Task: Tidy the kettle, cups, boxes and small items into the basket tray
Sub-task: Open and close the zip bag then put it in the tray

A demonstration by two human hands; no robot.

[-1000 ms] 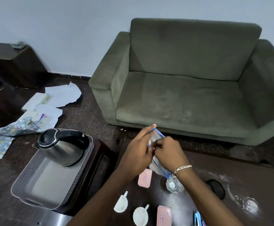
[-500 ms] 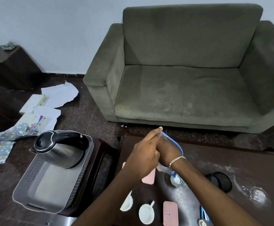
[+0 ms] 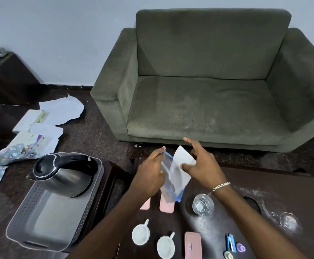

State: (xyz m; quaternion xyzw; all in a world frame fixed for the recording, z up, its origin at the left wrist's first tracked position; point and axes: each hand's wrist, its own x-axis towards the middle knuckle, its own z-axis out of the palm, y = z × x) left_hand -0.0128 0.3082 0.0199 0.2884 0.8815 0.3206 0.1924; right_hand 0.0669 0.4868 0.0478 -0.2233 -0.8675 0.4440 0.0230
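Clear plastic zip bag (image 3: 168, 181) with blue edging: held up off the surface (image 3: 227, 221) between the two grips, mouth uppermost. Half a second back, pressed flat between both hands at the seal; now drawn apart, mouth parted, with a white sheet (image 3: 182, 161) standing out of it. Cannot tell whether going in or coming out.

Left hand (image 3: 148, 176): grip pinching the bag's upper blue corner, thumb and forefinger closed on the film. Right hand (image 3: 202, 165): thumb and lower fingers pinching the sheet's edge, forefinger spread and lifted clear.

Directly below the grips: pink box (image 3: 166, 205), partly covered by the bag's lower corner. Below and just right of the right grip: glass (image 3: 202, 204). Nearer the body from both grips: two white cups (image 3: 140, 234), another pink box (image 3: 193, 245), small blue item (image 3: 230, 243). Well left of the left grip: basket tray (image 3: 21, 221), kettle (image 3: 64, 176) already seated at its far end, room left in front.

Meaning for the task, as a judgement: bag being sorted out before stowing, not yet in the tray. Kettle done; cups, boxes and small items all outstanding. Expect limp film: support from beneath when carrying across.
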